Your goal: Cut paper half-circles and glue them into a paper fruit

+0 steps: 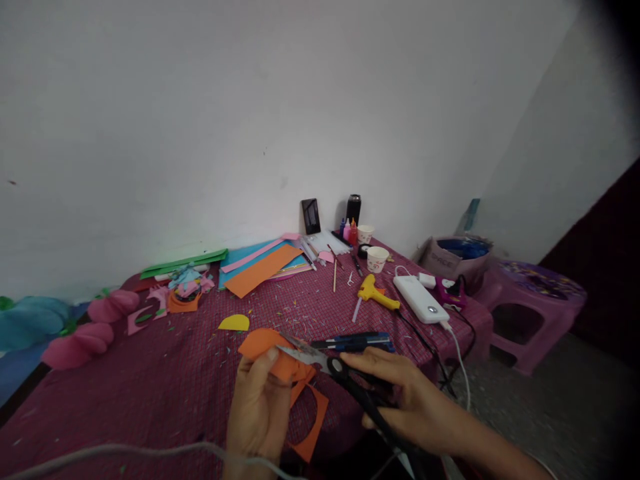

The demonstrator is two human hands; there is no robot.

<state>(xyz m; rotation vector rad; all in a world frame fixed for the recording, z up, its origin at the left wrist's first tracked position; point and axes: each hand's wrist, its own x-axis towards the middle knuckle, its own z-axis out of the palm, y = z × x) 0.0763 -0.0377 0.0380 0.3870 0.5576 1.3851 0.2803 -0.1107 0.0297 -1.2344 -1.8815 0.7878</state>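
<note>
Between the thumb and fingers of my left hand [259, 400] is a piece of orange paper [265, 345]. My right hand [405, 393] grips black-handled scissors [345, 379], their parted blades reaching to the paper's right edge. An orange paper offcut [316, 430] with a curved cut-out hangs below the blades. Just beyond the scissors lie blue-and-black cutters [360, 342] on the purple checked tablecloth [175, 380]. A yellow paper half-circle [235, 323] rests to the left of the held paper.
A yellow glue gun [375, 293], a white power bank [421, 300] and paper cups [377, 260] stand on the right. Coloured paper sheets [265, 270] and scraps [187, 283] lie at the back left. Pink paper shapes [80, 345] sit far left. A pink stool [533, 313] stands beyond the table.
</note>
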